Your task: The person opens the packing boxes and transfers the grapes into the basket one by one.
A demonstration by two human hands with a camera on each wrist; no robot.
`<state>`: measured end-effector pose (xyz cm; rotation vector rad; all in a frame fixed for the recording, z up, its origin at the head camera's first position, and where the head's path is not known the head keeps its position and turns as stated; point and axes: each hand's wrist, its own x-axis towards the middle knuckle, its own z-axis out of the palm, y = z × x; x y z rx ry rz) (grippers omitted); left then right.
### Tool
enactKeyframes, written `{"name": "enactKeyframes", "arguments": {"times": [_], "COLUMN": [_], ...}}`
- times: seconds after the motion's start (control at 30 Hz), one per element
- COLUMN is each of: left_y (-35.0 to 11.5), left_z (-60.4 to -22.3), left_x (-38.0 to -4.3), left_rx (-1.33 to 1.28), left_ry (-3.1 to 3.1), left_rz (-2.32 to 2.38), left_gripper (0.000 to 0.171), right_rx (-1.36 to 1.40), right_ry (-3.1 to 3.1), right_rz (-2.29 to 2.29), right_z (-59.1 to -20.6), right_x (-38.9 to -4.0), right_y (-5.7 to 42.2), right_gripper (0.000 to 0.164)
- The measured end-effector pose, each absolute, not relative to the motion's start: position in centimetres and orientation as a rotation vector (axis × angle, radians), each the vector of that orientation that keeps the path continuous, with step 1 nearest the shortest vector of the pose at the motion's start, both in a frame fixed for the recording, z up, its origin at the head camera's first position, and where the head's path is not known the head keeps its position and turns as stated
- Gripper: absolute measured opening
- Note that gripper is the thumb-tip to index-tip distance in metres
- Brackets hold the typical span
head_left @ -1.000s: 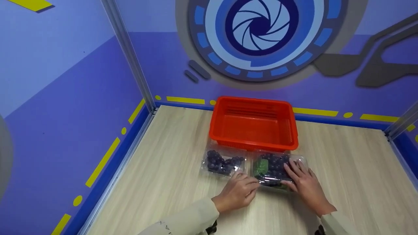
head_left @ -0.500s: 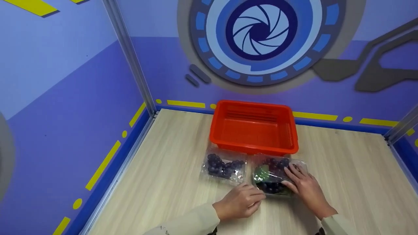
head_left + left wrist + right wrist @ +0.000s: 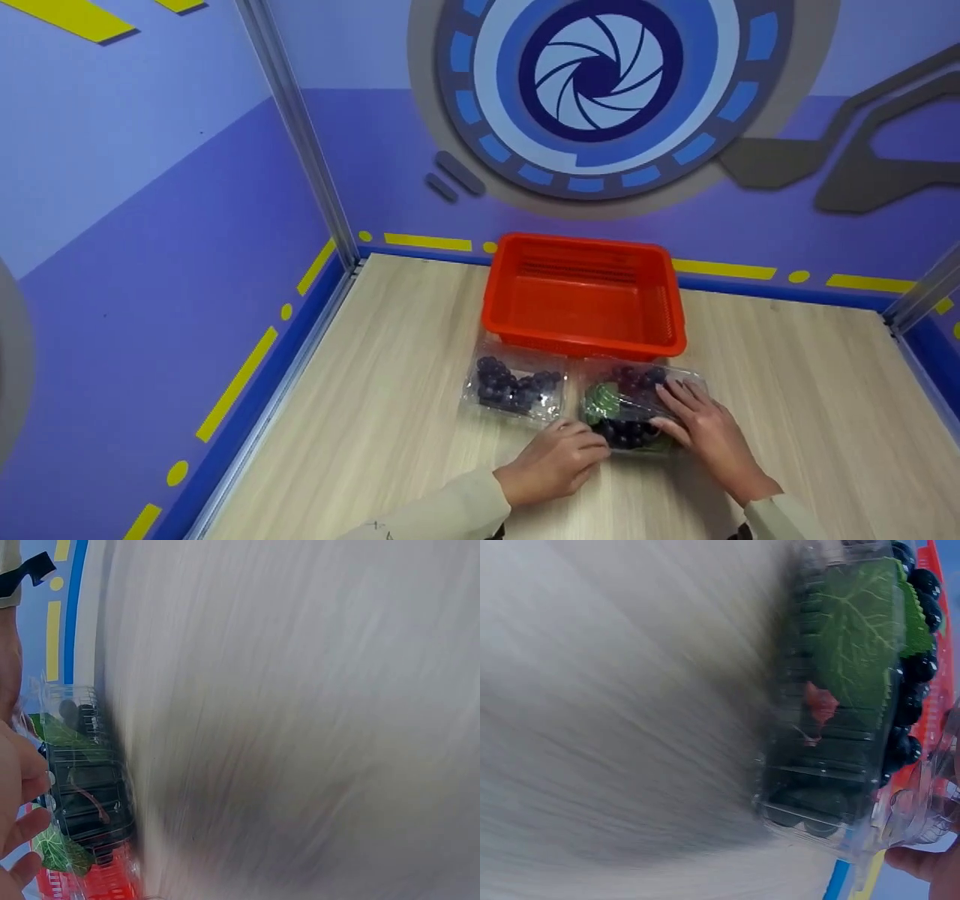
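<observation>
Two clear plastic boxes of dark grapes lie side by side on the wooden table. The right grape box (image 3: 626, 431) has green leaves in it, and its lid (image 3: 645, 401) is raised along the front edge. My right hand (image 3: 712, 439) holds that lid, fingers over the top and thumb (image 3: 911, 862) at the front edge. At the box's front left corner, my left hand (image 3: 559, 461) pinches the edge with curled fingers. The left wrist view shows its fingertips close against the rim of the grape box (image 3: 90, 795). The left grape box (image 3: 517, 390) is untouched.
An orange-red plastic basket (image 3: 585, 346) stands directly behind both boxes, with nothing visible in it. Blue and purple printed panels (image 3: 375, 165) wall the table (image 3: 390, 360) at the back and sides, joined by a metal corner post (image 3: 300, 127).
The right box's lid has lifted at the front, showing the grapes beneath. My left hand has shifted slightly right along the front edge. The camera view has tilted a little upward.
</observation>
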<state>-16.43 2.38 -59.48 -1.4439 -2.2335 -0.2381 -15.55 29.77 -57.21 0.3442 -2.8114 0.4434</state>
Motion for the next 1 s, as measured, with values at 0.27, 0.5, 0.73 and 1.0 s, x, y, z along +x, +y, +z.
{"name": "enactKeyframes", "arguments": {"times": [0.27,0.5,0.73,1.0], "left_y": [2.7,2.7,2.9,3.2], "left_z": [-59.5,-59.5,-59.0,-58.2], "left_x": [-16.7,-16.8,-16.5,-16.9], "left_rx": [-1.413,-1.389,-1.356,-1.343], "left_ry": [-2.208,-2.198,-2.265,-2.341], "left_rz": [-0.236,-0.235,-0.256,-0.316], "left_gripper": [0.015,0.014,0.024,0.038], "right_rx": [0.322,0.245,0.233,0.216], "right_ry": [-2.906,-2.913,-2.73,-2.617], "right_rz": [0.426,0.472,0.428,0.478], "right_z": [-56.3,-55.8,-55.4,-55.4], "right_x": [-15.6,-15.3,-15.0,-14.6], "right_y": [30.0,30.3,30.8,31.8], "right_gripper": [0.074,0.082,0.079,0.07]}}
